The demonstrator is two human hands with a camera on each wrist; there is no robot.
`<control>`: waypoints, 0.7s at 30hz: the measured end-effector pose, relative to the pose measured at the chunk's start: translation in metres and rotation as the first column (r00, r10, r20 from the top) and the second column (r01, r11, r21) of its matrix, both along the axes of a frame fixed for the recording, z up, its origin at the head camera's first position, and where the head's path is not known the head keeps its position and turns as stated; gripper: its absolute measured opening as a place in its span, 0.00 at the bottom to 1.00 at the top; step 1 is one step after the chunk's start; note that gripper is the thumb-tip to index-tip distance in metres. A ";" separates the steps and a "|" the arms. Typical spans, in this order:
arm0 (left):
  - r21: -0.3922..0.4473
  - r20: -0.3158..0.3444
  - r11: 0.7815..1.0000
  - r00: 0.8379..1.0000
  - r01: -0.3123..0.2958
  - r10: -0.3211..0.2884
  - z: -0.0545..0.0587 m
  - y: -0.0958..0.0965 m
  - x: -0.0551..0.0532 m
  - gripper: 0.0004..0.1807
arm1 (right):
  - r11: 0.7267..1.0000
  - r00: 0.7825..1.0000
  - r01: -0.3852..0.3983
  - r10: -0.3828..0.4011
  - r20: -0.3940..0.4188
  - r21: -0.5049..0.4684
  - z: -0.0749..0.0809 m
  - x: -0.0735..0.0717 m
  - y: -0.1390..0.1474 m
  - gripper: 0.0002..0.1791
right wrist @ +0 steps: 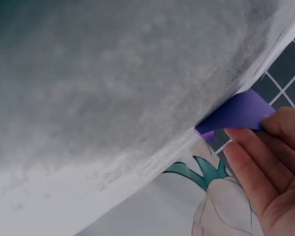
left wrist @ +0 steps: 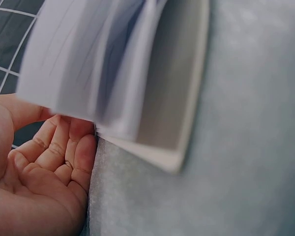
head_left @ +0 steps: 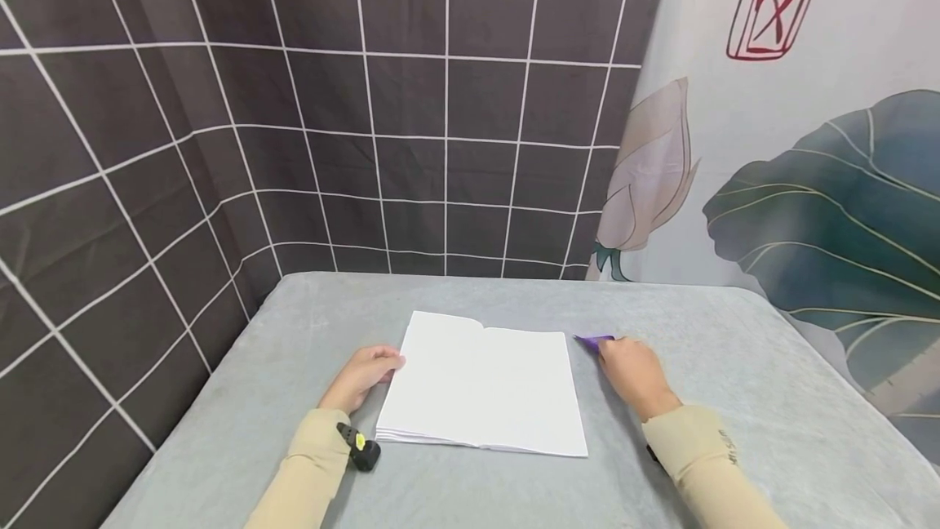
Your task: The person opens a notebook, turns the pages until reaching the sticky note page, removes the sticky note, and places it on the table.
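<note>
An open book with blank white pages [head_left: 485, 382] lies on the grey cloth-covered table. My left hand [head_left: 365, 372] is at the book's left edge. In the left wrist view its thumb lies against the page edges [left wrist: 81, 64] and the curled fingers [left wrist: 64, 147] sit at the edge below, so the hand grips the book's side. Right of the book, my right hand [head_left: 633, 370] pinches a small purple piece of paper [right wrist: 238, 112] between thumb and fingers. The paper is bent, and its far end meets the table cloth. In the head view most of it is hidden behind the hand.
The grey table cloth [head_left: 514, 492] extends around the book on all sides. A dark curtain with white grid lines [head_left: 411, 170] hangs behind and to the left. A white curtain printed with a lotus [head_left: 661, 170] hangs at the right. A black wrist device [head_left: 360, 449] is strapped at the left cuff.
</note>
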State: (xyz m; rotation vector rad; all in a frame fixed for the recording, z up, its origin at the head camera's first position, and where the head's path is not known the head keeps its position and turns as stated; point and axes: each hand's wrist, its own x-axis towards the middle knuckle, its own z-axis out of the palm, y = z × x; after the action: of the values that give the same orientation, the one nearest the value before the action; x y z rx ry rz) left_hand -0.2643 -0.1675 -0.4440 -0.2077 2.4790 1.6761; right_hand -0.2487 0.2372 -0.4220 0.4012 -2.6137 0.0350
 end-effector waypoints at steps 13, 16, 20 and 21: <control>0.002 -0.003 1.000 1.000 0.002 -0.002 0.002 0.000 0.001 0.13 | 0.999 0.980 -0.044 0.037 0.198 0.032 -0.001 0.005 -0.004 0.11; 0.012 -0.001 1.000 1.000 0.000 0.000 0.001 0.000 0.001 0.13 | 0.996 0.976 -0.059 0.044 0.214 0.066 0.000 0.007 -0.006 0.10; 0.020 0.004 1.000 1.000 -0.002 0.002 0.001 0.000 0.001 0.13 | 0.997 0.971 -0.057 0.042 0.235 0.058 0.001 0.010 -0.010 0.11; 0.019 0.005 1.000 1.000 -0.002 0.002 0.001 0.000 0.001 0.14 | 0.997 0.970 -0.055 0.041 0.239 0.051 0.001 0.011 -0.010 0.12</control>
State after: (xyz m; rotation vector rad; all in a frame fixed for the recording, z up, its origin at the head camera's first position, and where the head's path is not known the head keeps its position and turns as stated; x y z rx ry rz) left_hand -0.2631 -0.1676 -0.4431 -0.2113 2.4593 1.6972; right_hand -0.2378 0.2268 -0.4210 0.5085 -2.8464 0.0263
